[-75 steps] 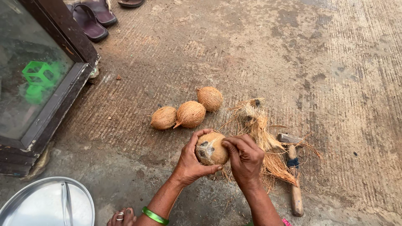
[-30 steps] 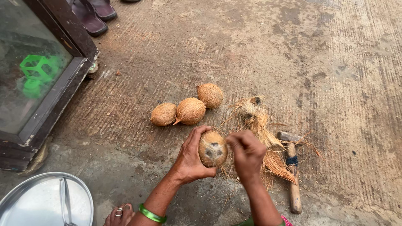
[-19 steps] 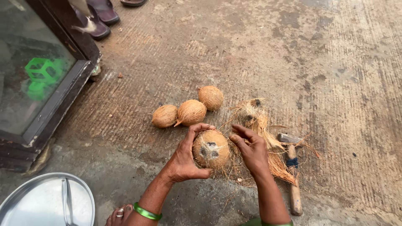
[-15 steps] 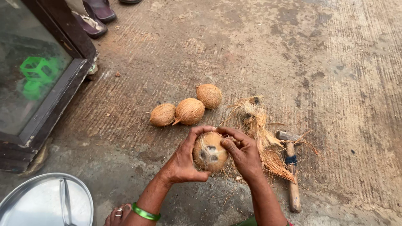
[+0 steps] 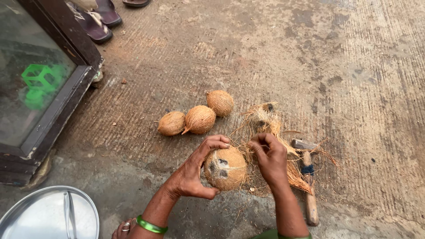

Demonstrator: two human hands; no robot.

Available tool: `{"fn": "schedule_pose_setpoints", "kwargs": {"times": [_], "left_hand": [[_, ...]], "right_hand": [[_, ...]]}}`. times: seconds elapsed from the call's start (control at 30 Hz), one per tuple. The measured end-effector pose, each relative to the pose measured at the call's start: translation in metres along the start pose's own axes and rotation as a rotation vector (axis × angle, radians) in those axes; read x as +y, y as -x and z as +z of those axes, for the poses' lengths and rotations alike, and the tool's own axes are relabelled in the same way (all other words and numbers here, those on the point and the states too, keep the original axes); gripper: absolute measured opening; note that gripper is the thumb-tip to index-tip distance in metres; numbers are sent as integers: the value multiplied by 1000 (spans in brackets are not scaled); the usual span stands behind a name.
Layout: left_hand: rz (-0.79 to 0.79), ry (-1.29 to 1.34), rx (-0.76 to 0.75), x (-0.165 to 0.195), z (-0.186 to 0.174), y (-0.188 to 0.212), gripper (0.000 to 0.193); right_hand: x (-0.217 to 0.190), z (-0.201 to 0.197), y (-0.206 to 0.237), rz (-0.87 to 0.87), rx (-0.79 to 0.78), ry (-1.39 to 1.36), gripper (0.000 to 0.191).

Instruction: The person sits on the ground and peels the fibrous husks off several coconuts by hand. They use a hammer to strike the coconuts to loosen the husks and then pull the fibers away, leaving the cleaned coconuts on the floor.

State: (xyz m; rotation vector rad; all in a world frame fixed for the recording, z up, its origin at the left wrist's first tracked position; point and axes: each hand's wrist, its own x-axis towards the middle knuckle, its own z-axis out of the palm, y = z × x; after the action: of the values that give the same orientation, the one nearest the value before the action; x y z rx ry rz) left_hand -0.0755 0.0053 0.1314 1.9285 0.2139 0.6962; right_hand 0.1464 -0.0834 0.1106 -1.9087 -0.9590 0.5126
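Low over the rough concrete floor, a husked coconut sits cupped in the left hand.

Left to right: the left hand's thumb and fingers curl round the nut from its left side, eye-end facing up toward the camera; just right of it, touching or nearly so, the right hand has its fingertips pinched together, seemingly on a wisp of husk fibre, though the strand itself is too fine to confirm. Beyond lies a hammer.
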Motion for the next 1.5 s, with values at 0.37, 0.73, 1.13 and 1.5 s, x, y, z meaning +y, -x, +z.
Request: {"fn": "schedule_pose_setpoints", "kwargs": {"times": [0.37, 0.73, 1.13, 1.5], "left_hand": [[-67, 176, -78, 2, -6, 7, 99], [-361, 308, 164, 9, -13, -2, 114], [-212, 468, 101, 7, 14, -7, 116], [-404, 80, 424, -15, 26, -10, 107]], "right_hand": [[5, 4, 15, -633, -102, 97, 9], [3, 6, 18, 86, -555, -545, 72], [29, 29, 10, 437, -596, -1193, 71], [-18, 20, 26, -242, 85, -348, 23]]}}
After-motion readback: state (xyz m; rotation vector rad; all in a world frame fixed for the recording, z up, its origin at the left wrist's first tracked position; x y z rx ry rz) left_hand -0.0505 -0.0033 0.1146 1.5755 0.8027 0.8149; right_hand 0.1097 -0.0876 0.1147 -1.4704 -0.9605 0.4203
